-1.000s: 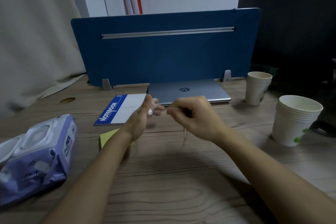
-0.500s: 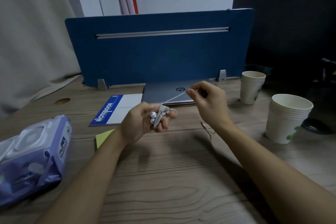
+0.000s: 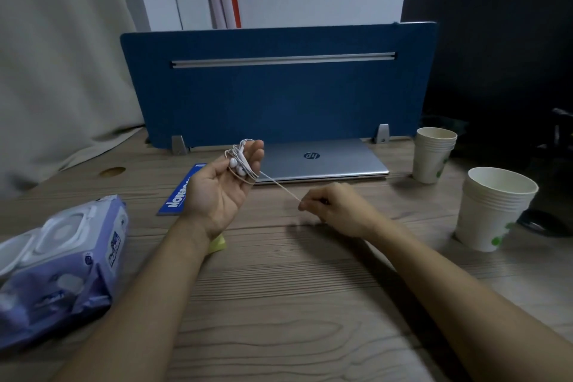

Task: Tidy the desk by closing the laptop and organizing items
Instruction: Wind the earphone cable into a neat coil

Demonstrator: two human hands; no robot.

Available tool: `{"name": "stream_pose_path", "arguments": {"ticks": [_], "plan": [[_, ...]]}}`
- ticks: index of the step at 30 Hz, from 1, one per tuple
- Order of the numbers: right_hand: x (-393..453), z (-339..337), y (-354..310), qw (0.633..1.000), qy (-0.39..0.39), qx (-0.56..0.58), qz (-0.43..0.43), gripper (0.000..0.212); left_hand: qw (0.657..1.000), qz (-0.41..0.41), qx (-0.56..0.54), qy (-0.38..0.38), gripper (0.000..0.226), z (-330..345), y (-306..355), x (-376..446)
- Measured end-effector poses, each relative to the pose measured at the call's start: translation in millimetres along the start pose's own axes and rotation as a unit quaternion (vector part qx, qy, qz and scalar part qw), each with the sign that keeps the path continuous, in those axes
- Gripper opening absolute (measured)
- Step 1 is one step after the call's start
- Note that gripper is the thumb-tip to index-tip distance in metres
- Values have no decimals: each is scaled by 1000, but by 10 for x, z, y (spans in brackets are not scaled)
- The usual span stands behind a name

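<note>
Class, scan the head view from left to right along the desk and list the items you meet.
Wet wipes pack → notebook → earphones → laptop → farther cup stack → nearer cup stack.

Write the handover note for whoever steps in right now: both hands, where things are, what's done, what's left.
Left hand: palm up, white earphones coiled around its fingers.
Right hand: pinching the free cable end, drawn taut from the coil.
Laptop: closed, against the blue divider.
Done: laptop shut, most of the cable wound.
Left: finish the winding, set the earphones down; probably tidy the notebook, sticky notes, wipes pack and two paper cup stacks.
</note>
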State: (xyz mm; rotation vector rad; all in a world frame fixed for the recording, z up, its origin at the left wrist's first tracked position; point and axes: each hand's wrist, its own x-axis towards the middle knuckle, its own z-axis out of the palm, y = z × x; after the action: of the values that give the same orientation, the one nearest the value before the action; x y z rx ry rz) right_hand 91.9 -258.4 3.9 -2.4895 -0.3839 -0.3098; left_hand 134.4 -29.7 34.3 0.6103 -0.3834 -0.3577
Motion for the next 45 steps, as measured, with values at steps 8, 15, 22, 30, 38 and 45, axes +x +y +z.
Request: {"name": "stream_pose_path", "arguments": {"ticks": [8, 15, 22, 30, 38, 45], "plan": [[-52, -12, -205, 995, -75, 4, -70, 16, 993, 55, 82, 66, 30, -107, 20, 66], [-140, -83, -411, 988, -49, -24, -142, 16, 979, 69, 156, 108, 28, -181, 4, 78], [-175, -135, -550, 975, 74, 4, -209, 14, 901, -1, 433, 32, 46, -78, -220, -1], [-89, -240, -387, 957, 256, 40, -132, 9, 820, -116, 545, -127, 58, 124, -312, -165], [-11, -219, -212, 964, 194, 177, -26, 11, 821, -65, 553, -127, 33, 194, -254, -199], [-29, -207, -247, 964, 127, 233, -22, 12, 843, -23, 528, -105, 41, 173, -205, -189]]}}
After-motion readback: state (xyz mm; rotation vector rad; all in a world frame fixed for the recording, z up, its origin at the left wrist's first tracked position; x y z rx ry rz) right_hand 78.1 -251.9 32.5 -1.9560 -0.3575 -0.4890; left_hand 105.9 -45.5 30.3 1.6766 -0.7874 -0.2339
